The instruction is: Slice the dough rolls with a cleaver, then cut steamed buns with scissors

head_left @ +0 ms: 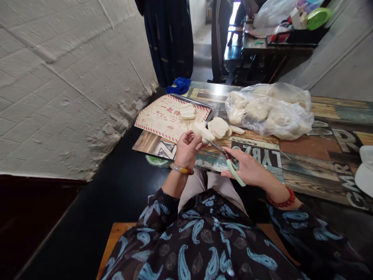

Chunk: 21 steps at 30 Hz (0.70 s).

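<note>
My left hand (189, 149) grips a pale piece of bread (201, 131) between thumb and fingers, above the table's near edge. My right hand (247, 165) is closed around scissors (234, 172) with light green handles. The blades point left and meet the bread at its near end; whether they are cutting into it I cannot tell. Just beyond, several pale bread slices (218, 127) lie together on the tabletop. More cut pieces (187, 111) rest on a printed paper sheet (153, 116), which lies over a metal tray (205, 107).
A clear plastic bag (271, 111) full of round buns stands right of the slices. A blue cloth (179, 85) sits at the table's (305, 177) far left corner. A white object (365, 171) is at the right edge. People's legs (218, 39) and a cluttered second table (262, 48) are behind.
</note>
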Motion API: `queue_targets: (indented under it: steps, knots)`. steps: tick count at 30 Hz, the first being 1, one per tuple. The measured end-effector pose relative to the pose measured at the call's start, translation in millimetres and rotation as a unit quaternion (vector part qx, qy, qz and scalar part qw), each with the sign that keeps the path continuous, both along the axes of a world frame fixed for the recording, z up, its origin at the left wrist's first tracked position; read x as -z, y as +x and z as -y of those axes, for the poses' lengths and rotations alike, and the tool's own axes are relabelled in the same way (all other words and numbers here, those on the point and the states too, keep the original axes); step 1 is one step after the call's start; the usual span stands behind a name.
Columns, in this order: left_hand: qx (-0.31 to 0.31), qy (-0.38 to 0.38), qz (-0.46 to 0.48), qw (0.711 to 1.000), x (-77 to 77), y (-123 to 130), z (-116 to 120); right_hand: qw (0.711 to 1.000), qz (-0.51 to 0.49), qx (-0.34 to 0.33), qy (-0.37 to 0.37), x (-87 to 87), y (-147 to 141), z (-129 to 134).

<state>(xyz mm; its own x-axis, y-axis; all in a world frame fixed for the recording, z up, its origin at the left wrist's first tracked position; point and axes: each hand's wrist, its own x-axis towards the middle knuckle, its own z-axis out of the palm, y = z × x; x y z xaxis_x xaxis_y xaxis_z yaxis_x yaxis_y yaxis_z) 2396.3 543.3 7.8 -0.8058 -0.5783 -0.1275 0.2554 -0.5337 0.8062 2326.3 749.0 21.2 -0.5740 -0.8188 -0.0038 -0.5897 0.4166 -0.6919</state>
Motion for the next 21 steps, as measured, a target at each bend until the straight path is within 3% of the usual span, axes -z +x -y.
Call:
queue_targets:
  steps: [21]
  knots:
    - [0.015, -0.025, 0.018, 0.999, 0.4, -6, -3, 0.999, 0.0, 0.022, -0.027, 7.0, -11, 3]
